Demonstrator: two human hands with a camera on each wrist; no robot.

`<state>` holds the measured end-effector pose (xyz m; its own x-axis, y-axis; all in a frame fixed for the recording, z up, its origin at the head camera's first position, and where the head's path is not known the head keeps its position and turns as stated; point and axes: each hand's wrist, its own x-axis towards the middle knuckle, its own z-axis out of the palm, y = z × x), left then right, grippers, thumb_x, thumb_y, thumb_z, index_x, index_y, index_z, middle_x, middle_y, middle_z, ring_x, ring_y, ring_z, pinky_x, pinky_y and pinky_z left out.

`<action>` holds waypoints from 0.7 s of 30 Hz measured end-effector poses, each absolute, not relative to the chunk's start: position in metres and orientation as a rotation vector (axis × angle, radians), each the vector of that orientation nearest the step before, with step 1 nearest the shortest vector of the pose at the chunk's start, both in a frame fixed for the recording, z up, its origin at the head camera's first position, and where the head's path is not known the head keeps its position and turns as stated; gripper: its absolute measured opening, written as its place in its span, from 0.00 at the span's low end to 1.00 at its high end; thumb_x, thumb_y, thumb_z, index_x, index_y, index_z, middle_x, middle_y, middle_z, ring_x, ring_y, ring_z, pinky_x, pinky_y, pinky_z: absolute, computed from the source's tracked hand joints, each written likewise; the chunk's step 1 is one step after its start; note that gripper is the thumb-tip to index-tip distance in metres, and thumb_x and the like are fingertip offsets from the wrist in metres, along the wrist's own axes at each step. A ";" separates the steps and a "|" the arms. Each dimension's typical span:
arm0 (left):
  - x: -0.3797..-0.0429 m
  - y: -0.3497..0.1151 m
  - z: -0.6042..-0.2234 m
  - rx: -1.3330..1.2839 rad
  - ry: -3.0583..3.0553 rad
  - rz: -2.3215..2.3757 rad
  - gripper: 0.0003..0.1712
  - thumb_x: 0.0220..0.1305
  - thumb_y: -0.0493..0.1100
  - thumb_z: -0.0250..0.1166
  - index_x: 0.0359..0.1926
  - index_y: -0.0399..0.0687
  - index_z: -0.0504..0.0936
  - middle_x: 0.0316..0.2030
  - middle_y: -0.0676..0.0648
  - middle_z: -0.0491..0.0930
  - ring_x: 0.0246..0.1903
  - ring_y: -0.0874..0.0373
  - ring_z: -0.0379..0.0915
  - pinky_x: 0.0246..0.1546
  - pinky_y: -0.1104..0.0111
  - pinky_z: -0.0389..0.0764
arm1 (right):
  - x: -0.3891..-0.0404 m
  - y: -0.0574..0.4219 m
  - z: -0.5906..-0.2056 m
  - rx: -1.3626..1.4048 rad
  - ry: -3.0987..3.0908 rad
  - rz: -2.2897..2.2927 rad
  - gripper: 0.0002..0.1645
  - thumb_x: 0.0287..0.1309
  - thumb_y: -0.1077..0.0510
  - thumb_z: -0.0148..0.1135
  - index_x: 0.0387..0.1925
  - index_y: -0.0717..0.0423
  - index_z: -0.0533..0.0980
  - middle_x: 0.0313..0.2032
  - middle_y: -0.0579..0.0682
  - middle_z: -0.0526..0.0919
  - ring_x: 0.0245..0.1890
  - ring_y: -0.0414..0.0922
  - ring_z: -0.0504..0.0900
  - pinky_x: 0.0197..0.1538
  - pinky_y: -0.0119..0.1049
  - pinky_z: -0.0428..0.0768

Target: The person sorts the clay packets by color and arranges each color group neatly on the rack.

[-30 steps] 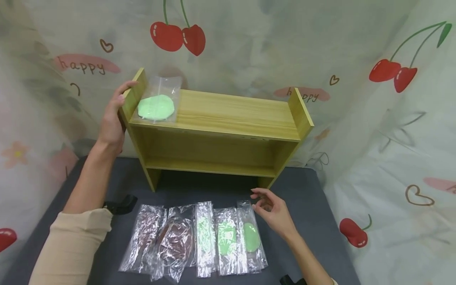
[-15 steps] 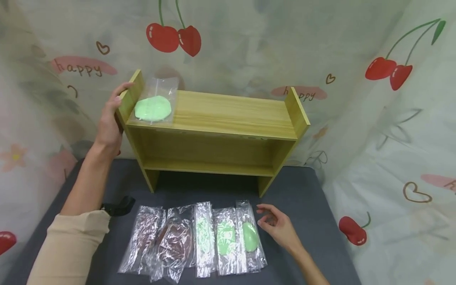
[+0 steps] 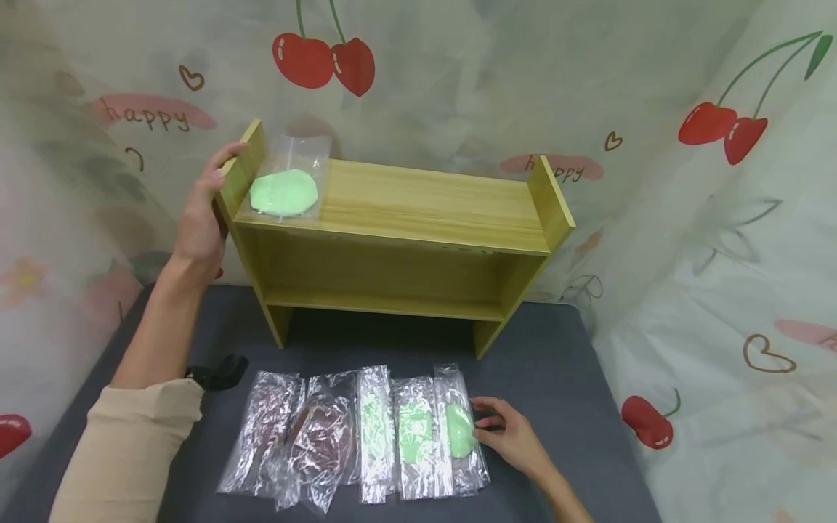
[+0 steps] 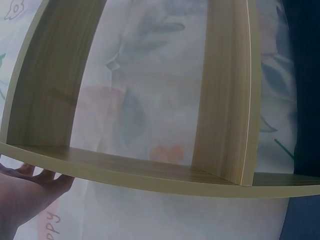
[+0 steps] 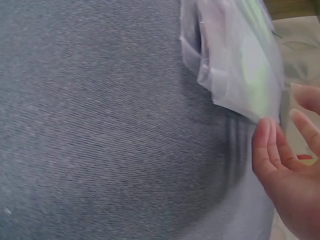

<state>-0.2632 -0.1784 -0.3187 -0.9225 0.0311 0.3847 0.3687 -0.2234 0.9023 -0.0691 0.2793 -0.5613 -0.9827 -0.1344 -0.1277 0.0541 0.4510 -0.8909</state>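
My left hand (image 3: 204, 211) grips the left side panel of a two-tier wooden shelf (image 3: 418, 207); in the left wrist view its fingers (image 4: 47, 177) lie against the panel's outer face. A clear bag with a flat pale-green piece (image 3: 284, 192) leans at the left end of the top board. Low on the right, my right hand (image 3: 516, 439) has its fingertips at the edge of the rightmost clear bag with a green piece (image 3: 461, 430). In the right wrist view, the fingers look loosely bent beside the bags (image 5: 250, 75); whether they touch one is unclear.
Several more clear bags lie in a row on the dark tabletop (image 3: 549, 378): two green ones (image 3: 415, 432) in the middle, brown ones (image 3: 322, 443) to the left. A cherry-print curtain (image 3: 445, 80) hangs behind and on both sides.
My right hand has moved down and toward me, from beside the shelf's right leg to the rightmost bag's edge. The left hand stays on the shelf's side panel.
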 end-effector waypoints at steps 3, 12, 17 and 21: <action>-0.265 -0.177 -0.318 -0.480 -1.801 -2.244 0.27 0.71 0.50 0.41 0.66 0.53 0.71 0.59 0.44 0.61 0.52 0.53 0.59 0.50 0.64 0.60 | -0.067 0.278 -0.564 -0.069 2.513 -1.527 0.31 0.54 0.66 0.72 0.60 0.58 0.75 0.54 0.61 0.78 0.42 0.49 0.84 0.41 0.34 0.82; -0.266 -0.176 -0.319 -0.477 -1.802 -2.234 0.27 0.70 0.51 0.42 0.66 0.53 0.71 0.59 0.44 0.61 0.51 0.53 0.60 0.49 0.63 0.59 | -0.063 0.275 -0.572 0.045 2.536 -1.467 0.28 0.53 0.61 0.73 0.57 0.52 0.78 0.50 0.55 0.80 0.40 0.46 0.83 0.38 0.33 0.80; -0.265 -0.177 -0.319 -0.454 -1.830 -2.213 0.27 0.70 0.51 0.41 0.66 0.54 0.71 0.61 0.45 0.59 0.55 0.52 0.57 0.52 0.61 0.56 | -0.062 0.274 -0.573 0.042 2.426 -1.515 0.27 0.57 0.58 0.71 0.59 0.53 0.77 0.50 0.58 0.78 0.40 0.46 0.84 0.38 0.35 0.81; -0.265 -0.176 -0.318 -0.448 -1.827 -2.216 0.27 0.70 0.52 0.42 0.66 0.54 0.71 0.61 0.45 0.60 0.54 0.53 0.58 0.51 0.61 0.57 | -0.062 0.272 -0.570 0.045 2.353 -1.567 0.27 0.58 0.57 0.71 0.59 0.54 0.77 0.51 0.59 0.76 0.37 0.46 0.83 0.37 0.36 0.80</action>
<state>-0.2648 -0.1764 -0.3181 -0.9258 0.0136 0.3777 0.3682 -0.1935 0.9094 -0.0624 0.2720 -0.5704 -0.9507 -0.1452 -0.2739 0.1967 0.4001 -0.8951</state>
